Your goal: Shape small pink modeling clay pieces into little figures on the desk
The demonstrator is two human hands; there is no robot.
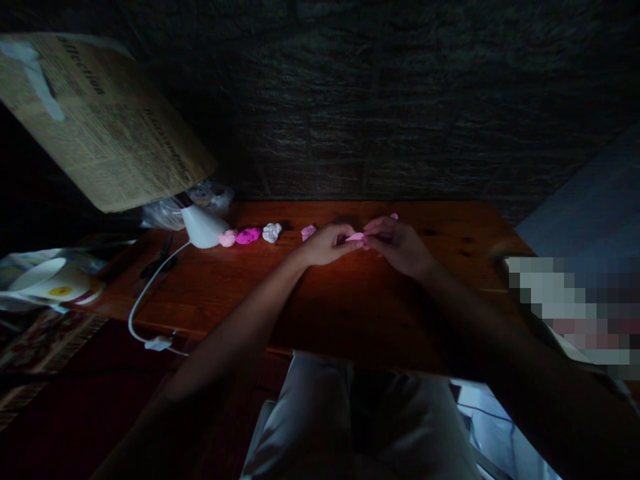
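Observation:
Both hands meet above the wooden table [240,293], holding a small, flat pink piece [356,237], soft paper or clay, I cannot tell which. My left hand [327,245] pinches its left side between thumb and fingers. On its right side, the fingers of my right hand [395,243] close on it. Just behind my left hand lies a crumpled pink lump [309,232]. Farther left, a white crumpled lump [271,232], a magenta lump [249,235] and a pale pink lump [227,238] form a row. Another pink bit [395,216] shows behind my right hand, mostly hidden.
A lamp with a white base [203,227] and newsprint shade [120,127] stands at the left. Its white cord [134,310] runs over the front edge near dark scissors [159,263]. A white cup-shaped container [47,281] is farther left. A dark brick wall [340,120] rises behind.

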